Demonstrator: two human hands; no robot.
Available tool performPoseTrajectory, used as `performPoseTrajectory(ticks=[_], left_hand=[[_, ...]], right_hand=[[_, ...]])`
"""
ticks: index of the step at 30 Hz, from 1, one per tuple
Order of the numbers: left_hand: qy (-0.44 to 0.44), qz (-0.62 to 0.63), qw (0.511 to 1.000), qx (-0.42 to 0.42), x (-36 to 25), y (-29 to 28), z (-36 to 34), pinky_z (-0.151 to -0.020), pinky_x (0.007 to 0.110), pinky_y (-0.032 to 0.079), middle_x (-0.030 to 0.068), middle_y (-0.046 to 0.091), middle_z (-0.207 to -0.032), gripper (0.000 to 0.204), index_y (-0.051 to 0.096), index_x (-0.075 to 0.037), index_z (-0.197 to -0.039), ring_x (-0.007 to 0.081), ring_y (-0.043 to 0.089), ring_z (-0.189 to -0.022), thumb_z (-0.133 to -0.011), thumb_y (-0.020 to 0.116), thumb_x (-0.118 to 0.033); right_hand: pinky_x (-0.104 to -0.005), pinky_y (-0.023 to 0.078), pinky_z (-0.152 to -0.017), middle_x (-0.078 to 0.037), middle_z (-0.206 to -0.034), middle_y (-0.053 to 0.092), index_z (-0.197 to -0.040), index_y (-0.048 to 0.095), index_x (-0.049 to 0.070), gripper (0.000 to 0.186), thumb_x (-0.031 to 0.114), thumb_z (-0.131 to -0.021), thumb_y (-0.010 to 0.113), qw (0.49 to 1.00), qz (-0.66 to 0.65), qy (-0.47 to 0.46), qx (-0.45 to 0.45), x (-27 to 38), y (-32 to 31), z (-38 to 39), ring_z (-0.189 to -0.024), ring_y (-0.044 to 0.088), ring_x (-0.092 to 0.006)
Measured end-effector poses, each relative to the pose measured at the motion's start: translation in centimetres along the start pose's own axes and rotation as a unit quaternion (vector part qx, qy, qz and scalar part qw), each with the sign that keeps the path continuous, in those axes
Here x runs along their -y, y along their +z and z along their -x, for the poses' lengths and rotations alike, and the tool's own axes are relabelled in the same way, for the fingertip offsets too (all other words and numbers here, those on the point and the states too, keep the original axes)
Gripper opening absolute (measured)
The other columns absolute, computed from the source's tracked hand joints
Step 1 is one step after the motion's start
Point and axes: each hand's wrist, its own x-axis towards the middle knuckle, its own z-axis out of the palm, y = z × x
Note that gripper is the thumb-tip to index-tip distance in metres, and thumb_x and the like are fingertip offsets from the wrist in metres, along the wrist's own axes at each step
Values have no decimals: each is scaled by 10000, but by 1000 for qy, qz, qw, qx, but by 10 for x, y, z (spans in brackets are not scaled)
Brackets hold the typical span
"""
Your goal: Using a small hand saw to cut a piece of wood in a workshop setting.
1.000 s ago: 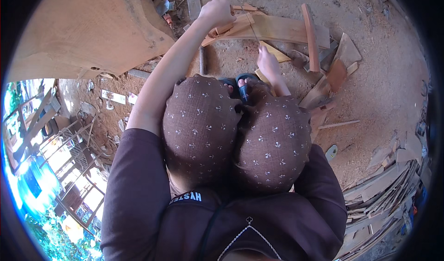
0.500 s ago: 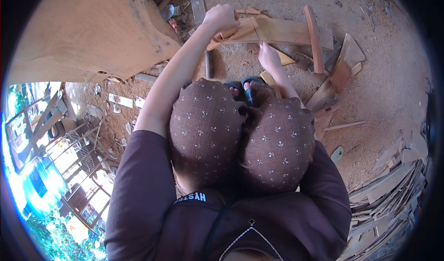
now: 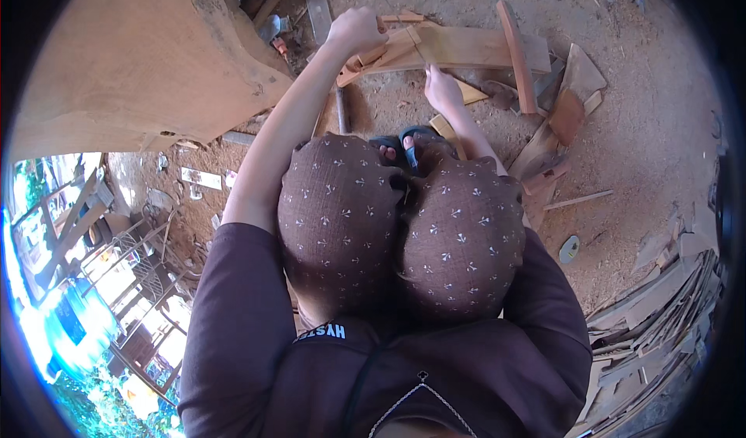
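Observation:
A pale wooden board (image 3: 474,47) lies on the ground beyond my feet. My left hand (image 3: 356,31) is closed at its left end, fingers curled on a reddish wooden piece (image 3: 381,25) that they mostly hide. At the near edge of the board, my right hand (image 3: 441,88) pinches the near end of a thin dark strip (image 3: 420,52). This strip crosses the board at a slant and is too narrow to name its kind. A small wooden block (image 3: 373,54) sits just below my left hand.
A reddish wooden bar (image 3: 517,57) lies across the board's right part. Offcuts (image 3: 579,81) are strewn to the right, and stacked thin slats (image 3: 653,321) fill the lower right. A large wooden slab (image 3: 155,57) stands at the upper left. A dark rod (image 3: 343,110) lies near my feet.
The whole view has shifted slightly, moving the scene left and up. The strip's far end, seen beyond the board before, no longer shows there. Both hands stay closed near the same places.

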Motion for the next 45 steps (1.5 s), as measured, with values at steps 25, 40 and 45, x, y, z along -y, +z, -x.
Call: performPoseTrajectory(ticks=[25,40,45], left_hand=[[9,23,1000,4,5,2,8,-821,379,527,135,701,-895,285,736,-107,-909,300,672,-845,-716,670,-305],[16,10,999,-29,-7,-1,10,-691,409,543,126,682,-754,221,732,-137,-785,314,665,-722,-660,618,-279],[-12,33,999,-13,4,2,23,-731,409,535,139,683,-814,200,706,-92,-783,311,662,-809,-665,626,-232]], right_hand=[[-570,462,-609,-258,-704,609,-1045,515,58,194,198,-930,445,998,15,59,31,-29,4,86,-700,610,-445],[-553,468,-677,-257,-900,637,-1136,515,115,260,237,-907,507,994,-20,79,71,-96,57,111,-817,607,-454],[-563,462,-666,-270,-837,636,-1118,506,76,247,239,-943,444,994,42,68,77,4,-3,63,-789,604,-472]])
